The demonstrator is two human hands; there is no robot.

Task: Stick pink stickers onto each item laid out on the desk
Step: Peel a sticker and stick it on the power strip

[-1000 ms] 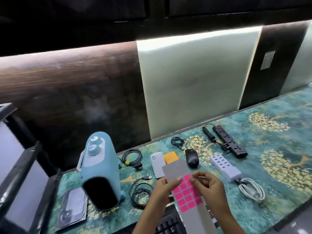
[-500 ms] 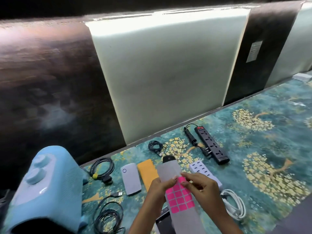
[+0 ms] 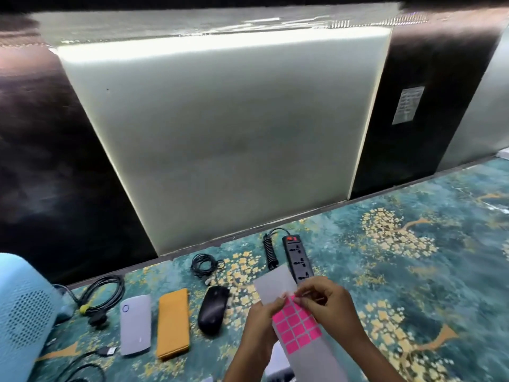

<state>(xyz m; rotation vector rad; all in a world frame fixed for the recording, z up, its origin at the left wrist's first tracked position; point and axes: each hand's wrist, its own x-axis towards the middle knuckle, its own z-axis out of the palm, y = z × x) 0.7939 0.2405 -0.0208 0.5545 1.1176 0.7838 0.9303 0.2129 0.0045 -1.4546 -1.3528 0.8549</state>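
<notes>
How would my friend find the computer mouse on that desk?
Start at the big glowing white wall panel and look down to the teal flowery desk. The mouse lies just right of the orange pouch; it is the only black, rounded, egg-shaped thing.
</notes>
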